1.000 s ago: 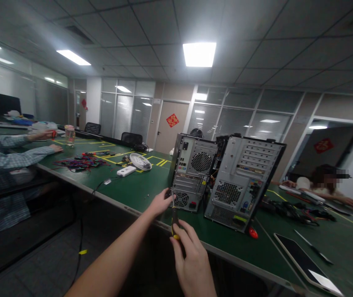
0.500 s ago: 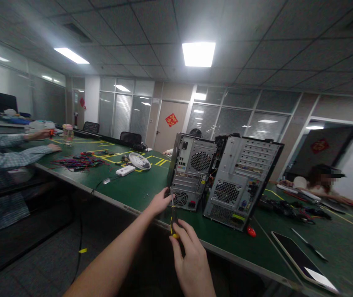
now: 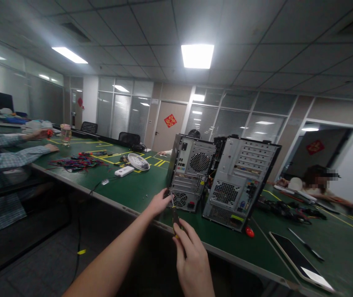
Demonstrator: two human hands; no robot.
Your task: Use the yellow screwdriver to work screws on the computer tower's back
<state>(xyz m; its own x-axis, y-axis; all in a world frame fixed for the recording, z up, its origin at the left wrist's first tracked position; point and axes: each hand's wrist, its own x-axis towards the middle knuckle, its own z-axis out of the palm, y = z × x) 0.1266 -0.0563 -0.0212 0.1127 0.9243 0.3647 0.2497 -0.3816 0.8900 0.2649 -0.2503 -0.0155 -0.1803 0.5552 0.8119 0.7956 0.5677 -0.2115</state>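
Two computer cases stand upright side by side on the green table, their rear panels facing me. My right hand [image 3: 193, 253] is closed around the handle of a black and yellow screwdriver [image 3: 175, 216]. Its thin shaft points up and away, to the lower left edge of the left computer case [image 3: 193, 165]. At that same edge my left hand [image 3: 159, 203] grips the case, thumb beside the screwdriver's tip. The exact spot the tip touches is too small to make out. The right computer case [image 3: 238, 177] leans slightly and neither hand touches it.
Small screws [image 3: 145, 196] lie left of my hand. Farther left are a white power strip [image 3: 124, 171], a round white fan grille [image 3: 138, 161] and tangled wires [image 3: 74, 163]. To the right are a red object [image 3: 249, 232], a phone [image 3: 297, 258] and black cables [image 3: 287, 210]. Other people sit around the table.
The screwdriver's handle has turned a little in my right hand, with less yellow showing. My left hand stays at the case edge. The view has shifted slightly.
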